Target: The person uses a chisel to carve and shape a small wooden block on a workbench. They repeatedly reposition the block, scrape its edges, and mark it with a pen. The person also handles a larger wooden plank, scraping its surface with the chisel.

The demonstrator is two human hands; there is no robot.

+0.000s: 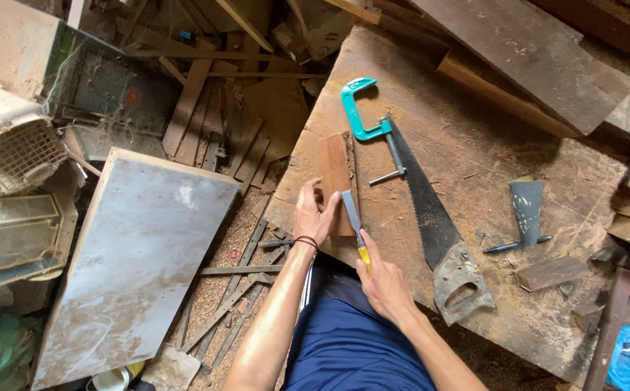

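Wooden block [334, 174] is being pinned flat on counter [474, 145] by left hand [312, 213]; right hand [381, 282] is gripping yellow-handled chisel [353, 221], blade touching block. Handsaw [434, 232] is lying just right of it.

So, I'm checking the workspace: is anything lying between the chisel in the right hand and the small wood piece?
Nothing visible does. The right hand holds the chisel with its blade already at the wood piece, which the left hand steadies. The clamp and saw lie off to the side.
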